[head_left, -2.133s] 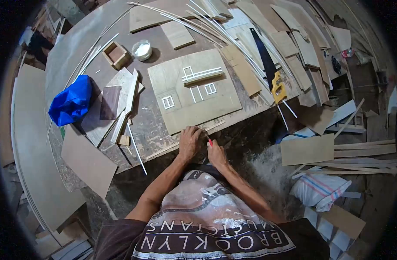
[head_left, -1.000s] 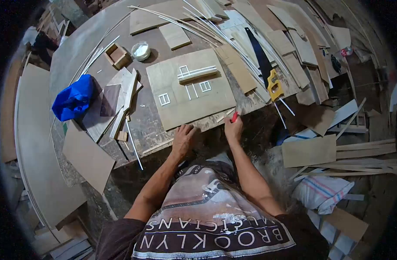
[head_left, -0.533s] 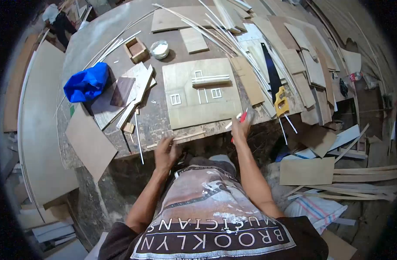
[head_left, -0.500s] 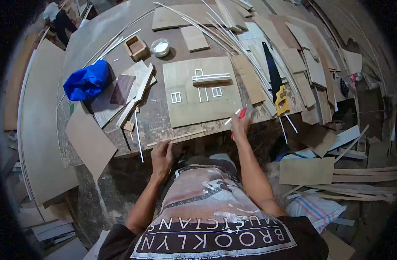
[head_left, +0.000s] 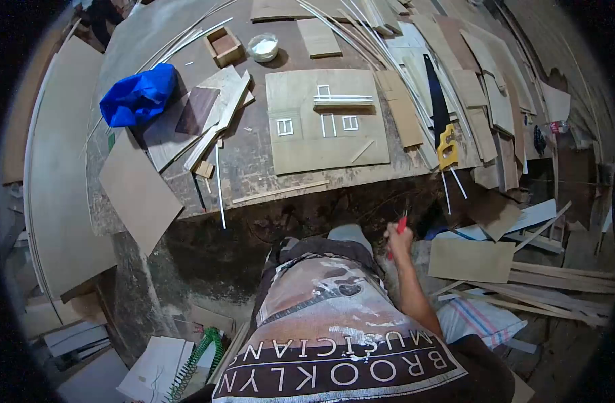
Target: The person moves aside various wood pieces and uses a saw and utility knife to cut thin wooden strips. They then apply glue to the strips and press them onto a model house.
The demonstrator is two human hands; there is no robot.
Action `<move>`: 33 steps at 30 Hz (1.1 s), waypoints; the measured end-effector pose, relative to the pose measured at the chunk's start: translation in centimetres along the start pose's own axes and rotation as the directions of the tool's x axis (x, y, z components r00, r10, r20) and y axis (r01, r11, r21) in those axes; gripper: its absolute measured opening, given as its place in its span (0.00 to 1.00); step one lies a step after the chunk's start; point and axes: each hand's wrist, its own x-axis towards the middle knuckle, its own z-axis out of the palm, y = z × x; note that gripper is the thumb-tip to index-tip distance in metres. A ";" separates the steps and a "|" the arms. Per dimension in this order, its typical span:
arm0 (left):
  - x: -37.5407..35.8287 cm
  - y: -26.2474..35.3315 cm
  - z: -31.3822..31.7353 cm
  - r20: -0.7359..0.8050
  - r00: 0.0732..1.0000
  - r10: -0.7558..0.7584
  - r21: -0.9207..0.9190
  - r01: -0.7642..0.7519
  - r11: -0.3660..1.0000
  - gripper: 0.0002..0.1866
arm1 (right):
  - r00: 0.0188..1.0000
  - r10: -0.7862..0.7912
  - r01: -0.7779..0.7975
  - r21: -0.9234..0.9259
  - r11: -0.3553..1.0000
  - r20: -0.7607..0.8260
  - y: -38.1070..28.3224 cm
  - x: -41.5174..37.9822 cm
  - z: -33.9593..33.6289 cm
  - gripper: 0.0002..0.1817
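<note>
gap left of panel (head_left: 328, 149), boards (head_left: 401, 114) crowding right

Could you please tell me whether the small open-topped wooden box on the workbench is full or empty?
It looks empty: inside the wooden box, the flat brown bottom shows, with nothing visible on it.

the bare right forearm (head_left: 414, 289) extends forward, the right hand (head_left: 399, 240) curled closed in a grip.
</note>
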 end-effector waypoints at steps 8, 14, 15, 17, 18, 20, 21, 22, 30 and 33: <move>-1.5 0.1 0.2 -0.015 0.999 -0.035 -0.178 0.032 0.983 0.12 | 0.983 0.170 -0.178 -0.148 0.973 -0.065 4.3 -8.3 -2.0 0.06; -3.5 2.8 1.8 -0.035 0.996 -0.086 -0.297 0.072 0.952 0.12 | 0.990 0.106 -0.096 -0.108 0.990 0.092 2.3 -7.8 -4.8 0.05; -3.9 3.4 2.0 -0.035 0.995 -0.095 -0.313 0.079 0.946 0.12 | 0.988 0.099 -0.088 -0.098 0.991 0.117 2.0 -7.5 -5.2 0.04; -3.5 4.8 2.0 -0.033 0.995 -0.099 -0.336 0.083 0.938 0.12 | 0.983 0.083 -0.074 -0.062 0.995 0.161 1.6 -6.8 -5.6 0.04; -3.9 5.2 2.0 -0.018 0.994 -0.108 -0.342 0.096 0.935 0.12 | 0.980 0.089 -0.082 -0.048 0.995 0.176 1.9 -7.1 -6.1 0.04; -4.7 6.2 2.5 0.013 0.992 -0.129 -0.361 0.125 0.924 0.13 | 0.974 0.099 -0.095 -0.027 0.995 0.203 2.4 -7.6 -7.7 0.04; -5.3 6.7 2.8 0.027 0.990 -0.141 -0.373 0.141 0.917 0.13 | 0.970 0.102 -0.100 -0.019 0.995 0.219 2.6 -7.8 -8.5 0.04; -5.8 7.1 3.0 0.037 0.988 -0.153 -0.385 0.156 0.910 0.13 | 0.966 0.103 -0.104 -0.011 0.995 0.236 2.7 -8.1 -9.2 0.04; -8.2 11.5 5.1 0.087 0.975 -0.205 -0.533 0.219 0.817 0.14 | 0.925 0.038 -0.060 0.048 0.997 0.378 1.3 -6.3 -13.3 0.05; -9.3 12.8 5.4 0.106 0.966 -0.235 -0.581 0.252 0.774 0.14 | 0.900 0.026 -0.059 0.063 0.996 0.435 0.6 -6.4 -14.9 0.06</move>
